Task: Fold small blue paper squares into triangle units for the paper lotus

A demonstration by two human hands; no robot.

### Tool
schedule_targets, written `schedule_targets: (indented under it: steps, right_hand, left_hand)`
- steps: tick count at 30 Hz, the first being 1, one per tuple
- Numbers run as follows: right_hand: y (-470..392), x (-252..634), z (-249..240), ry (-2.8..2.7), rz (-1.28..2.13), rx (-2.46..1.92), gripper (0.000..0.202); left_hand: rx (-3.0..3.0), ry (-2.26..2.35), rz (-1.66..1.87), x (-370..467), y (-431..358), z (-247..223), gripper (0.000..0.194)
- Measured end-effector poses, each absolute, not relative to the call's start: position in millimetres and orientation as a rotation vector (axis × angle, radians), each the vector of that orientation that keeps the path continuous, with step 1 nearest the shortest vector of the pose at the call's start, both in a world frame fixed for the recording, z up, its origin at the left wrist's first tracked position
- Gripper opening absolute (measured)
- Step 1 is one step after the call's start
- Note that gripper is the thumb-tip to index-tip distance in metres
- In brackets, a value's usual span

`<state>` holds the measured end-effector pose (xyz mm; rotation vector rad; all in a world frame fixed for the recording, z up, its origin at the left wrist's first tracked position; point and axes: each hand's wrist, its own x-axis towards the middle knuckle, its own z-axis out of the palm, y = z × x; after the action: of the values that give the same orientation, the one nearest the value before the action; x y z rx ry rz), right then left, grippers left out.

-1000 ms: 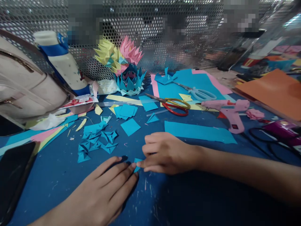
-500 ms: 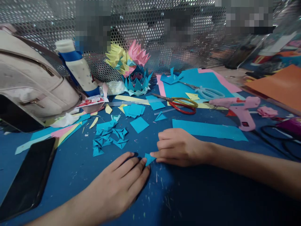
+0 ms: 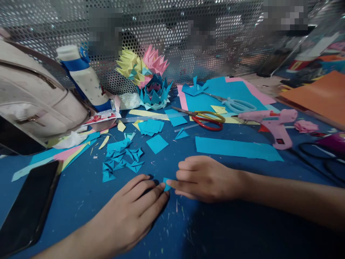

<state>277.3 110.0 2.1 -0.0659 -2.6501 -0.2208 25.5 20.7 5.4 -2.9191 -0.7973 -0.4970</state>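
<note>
A small folded piece of blue paper (image 3: 166, 187) lies on the blue tabletop between my hands. My left hand (image 3: 134, 208) rests palm down, its fingertips pinning the paper's left side. From the other side my right hand (image 3: 207, 178), fingers curled, presses a fingertip onto the right part of the same piece. The fingers cover some of it. A cluster of folded blue paper triangles (image 3: 122, 156) sits beyond my left hand. Farther back are a flat blue paper square (image 3: 157, 144), a stack of blue squares (image 3: 151, 127) and a single folded blue triangle (image 3: 181, 134).
A wide blue paper strip (image 3: 237, 148) lies behind my right hand, near a pink glue gun (image 3: 279, 126) and red-and-yellow-handled scissors (image 3: 207, 120). A black phone (image 3: 29, 208) lies left. Behind stand a bottle (image 3: 87, 81), a backpack (image 3: 35, 93) and a folded-paper flower model (image 3: 153, 93).
My right hand has shifted slightly down and left, its fingertip now farther over the blue piece, so less paper shows. The whole view has moved a little.
</note>
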Motion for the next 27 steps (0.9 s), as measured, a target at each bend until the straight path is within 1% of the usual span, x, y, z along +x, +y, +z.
schedule_targets:
  steps: [9,16,23,27]
  right_hand:
    - [114,280,5,-2.637,-0.151,-0.045,0.019]
    - [112,280,4,-2.712,0.159,-0.239,0.022]
    - [117,279,0,-2.706,0.304,-0.238,0.024]
    - [117,279,0,-2.723,0.304,-0.234,0.022]
  left_hand:
    - [-2.946,-0.81,-0.566,25,24,6,0.037]
    - [-2.973,-0.818,-0.528,24,25,5,0.039]
    - [-2.968,-0.864,-0.592,23,23,-2,0.04]
    - [-2.952,-0.854,-0.576,23,24,-2,0.039]
